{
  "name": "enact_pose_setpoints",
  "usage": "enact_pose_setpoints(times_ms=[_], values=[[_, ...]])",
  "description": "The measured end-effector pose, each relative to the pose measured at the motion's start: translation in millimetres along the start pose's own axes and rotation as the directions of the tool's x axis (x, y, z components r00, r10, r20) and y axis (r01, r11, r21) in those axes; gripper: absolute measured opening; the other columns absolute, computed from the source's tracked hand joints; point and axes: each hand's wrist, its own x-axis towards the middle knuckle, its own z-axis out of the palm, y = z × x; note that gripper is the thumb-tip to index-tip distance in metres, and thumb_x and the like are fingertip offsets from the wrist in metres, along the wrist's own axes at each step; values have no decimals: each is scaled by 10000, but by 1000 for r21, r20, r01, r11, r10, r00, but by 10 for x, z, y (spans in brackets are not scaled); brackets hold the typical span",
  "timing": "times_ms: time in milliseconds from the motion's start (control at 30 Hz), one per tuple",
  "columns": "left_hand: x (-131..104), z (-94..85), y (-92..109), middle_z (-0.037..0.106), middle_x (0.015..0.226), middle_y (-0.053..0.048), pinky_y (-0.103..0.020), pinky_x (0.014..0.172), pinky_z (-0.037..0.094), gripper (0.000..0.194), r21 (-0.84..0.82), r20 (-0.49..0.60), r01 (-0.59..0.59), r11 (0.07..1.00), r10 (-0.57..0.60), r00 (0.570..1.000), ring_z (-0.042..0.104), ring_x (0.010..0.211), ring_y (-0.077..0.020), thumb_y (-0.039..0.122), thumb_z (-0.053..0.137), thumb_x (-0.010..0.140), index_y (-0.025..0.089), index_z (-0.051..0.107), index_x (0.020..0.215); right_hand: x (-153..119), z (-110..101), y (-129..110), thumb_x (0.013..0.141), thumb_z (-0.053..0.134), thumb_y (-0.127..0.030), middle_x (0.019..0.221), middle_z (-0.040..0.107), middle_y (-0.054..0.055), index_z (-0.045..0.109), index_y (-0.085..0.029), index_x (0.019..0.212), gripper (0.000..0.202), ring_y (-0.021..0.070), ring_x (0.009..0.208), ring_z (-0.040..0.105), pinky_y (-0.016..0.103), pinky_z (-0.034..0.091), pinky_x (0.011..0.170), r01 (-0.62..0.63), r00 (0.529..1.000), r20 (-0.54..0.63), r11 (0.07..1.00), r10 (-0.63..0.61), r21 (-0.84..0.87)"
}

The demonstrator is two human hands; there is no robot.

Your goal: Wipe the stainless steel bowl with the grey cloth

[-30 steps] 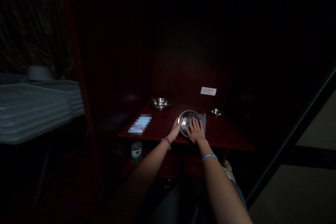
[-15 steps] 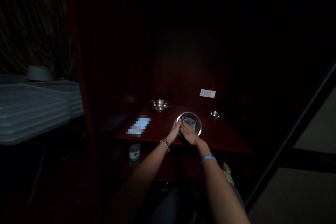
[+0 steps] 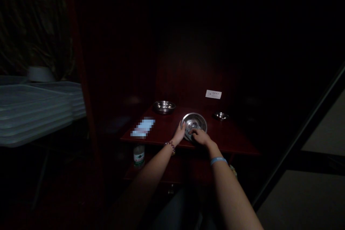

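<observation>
A shiny metal bowl (image 3: 198,118) is tilted toward me above the front of the dark red shelf (image 3: 161,127). My left hand (image 3: 179,135) grips its left rim, thumb on the inside and the other fingers mostly hidden behind. Inside the bowl, my right hand (image 3: 201,137) has its fingers bent around a crumpled grey cloth (image 3: 193,125), pressed against the lower part of the bowl. Dim light leaves the cloth's edges hard to make out. Farther back at the left are stacked metal dishes (image 3: 164,107), and a small metal dish (image 3: 221,116) lies at the right.
A blurred-out flat phone-like object (image 3: 143,127) lies on the left of the shelf. Below it stands a bottle (image 3: 139,156) with a green and white label. A white socket (image 3: 214,94) is on the back wall. Stacked translucent trays (image 3: 35,115) stand at far left.
My right hand has drawn from lying flat on the spread cloth to curled fingers lower right in the bowl. The cloth is bunched, baring more metal. My left hand keeps its hold.
</observation>
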Motion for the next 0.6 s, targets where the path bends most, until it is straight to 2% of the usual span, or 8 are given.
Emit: enact_pose_setpoints(times_ms=[67, 133, 200, 267, 433, 600], values=[[-14, 12, 27, 621, 1326, -163, -428, 1155, 357, 388, 7, -4, 34, 999, -34, 999, 569, 1261, -254, 361, 476, 955, 135, 572, 1255, -33, -17, -23, 903, 440, -210, 1251, 683, 57, 698, -251, 1168, 372, 214, 1188, 604, 365, 369, 1090, -33, 999, -30, 992, 29, -123], [-36, 19, 70, 647, 1286, -148, -418, 1147, 370, 372, 17, 4, 34, 999, -34, 999, 594, 1224, -246, 369, 489, 949, 146, 583, 1232, -58, -14, -45, 913, 446, -223, 1256, 680, 79, 703, -232, 1142, 345, 222, 1203, 592, 417, 226, 1179, -33, 997, -72, 968, 16, -248], [-60, 19, 115, 666, 1251, -142, -426, 1142, 376, 358, 30, 10, 27, 999, -28, 1000, 606, 1203, -251, 372, 492, 947, 152, 590, 1212, -71, 6, -55, 921, 451, -237, 1303, 652, 110, 686, -202, 1176, 348, 230, 1237, 569, 454, 75, 1215, -31, 994, -109, 937, -8, -348], [-81, 18, 155, 666, 1254, -142, -420, 1140, 380, 356, 37, -1, 49, 998, -49, 999, 601, 1214, -256, 368, 490, 949, 155, 585, 1217, -76, 38, -50, 922, 460, -254, 1375, 599, 144, 651, -168, 1244, 385, 241, 1311, 510, 464, -7, 1219, -43, 989, -144, 909, -19, -415], [-103, 24, 209, 641, 1315, -122, -388, 1144, 375, 402, 21, -45, 143, 989, -142, 989, 559, 1284, -252, 360, 501, 944, 174, 544, 1298, -75, 113, 7, 952, 385, -285, 1508, 466, 162, 544, -77, 1388, 508, 234, 1507, 214, 446, -81, 1226, -62, 978, -206, 879, -42, -474], [-94, 27, 215, 653, 1303, -121, -420, 1159, 361, 382, 16, 3, 112, 994, -112, 994, 555, 1287, -257, 349, 490, 947, 188, 557, 1287, -61, 157, 72, 995, 292, -389, 1593, 331, 111, 416, -87, 1501, 602, 230, 1539, 70, 452, -86, 1232, -57, 970, -239, 904, -51, -424]])
